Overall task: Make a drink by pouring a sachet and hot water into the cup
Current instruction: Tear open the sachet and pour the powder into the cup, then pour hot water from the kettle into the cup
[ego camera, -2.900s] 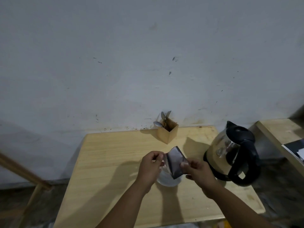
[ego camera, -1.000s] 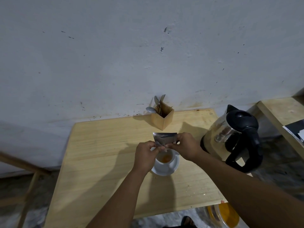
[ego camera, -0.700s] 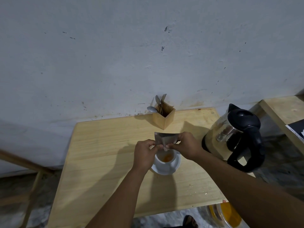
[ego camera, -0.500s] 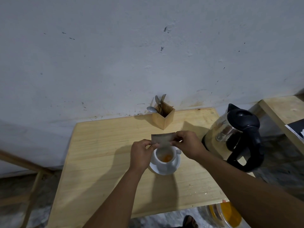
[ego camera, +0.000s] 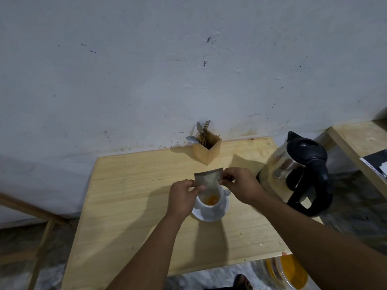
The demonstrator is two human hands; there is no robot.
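A white cup (ego camera: 206, 208) stands on a white saucer (ego camera: 222, 212) near the middle of the wooden table (ego camera: 129, 197). Orange powder (ego camera: 211, 199) lies in the cup's bottom. A silvery sachet (ego camera: 208, 178) hangs upside down just above the cup's far rim. My left hand (ego camera: 182, 198) pinches its left edge and my right hand (ego camera: 240, 186) pinches its right edge. A steel kettle (ego camera: 293, 172) with a black lid and handle stands at the table's right side, close to my right wrist.
A wooden cutlery box (ego camera: 207, 150) with spoons and a fork sits at the table's back edge by the wall. A second wooden surface (ego camera: 360, 143) lies at the far right. A yellow bowl (ego camera: 293, 273) rests on the floor below the table's front right corner.
The sachet went from upright between my hands to tipped over the cup, and orange powder now lies in the cup. My hands have since spread slightly, pulling the sachet flatter.
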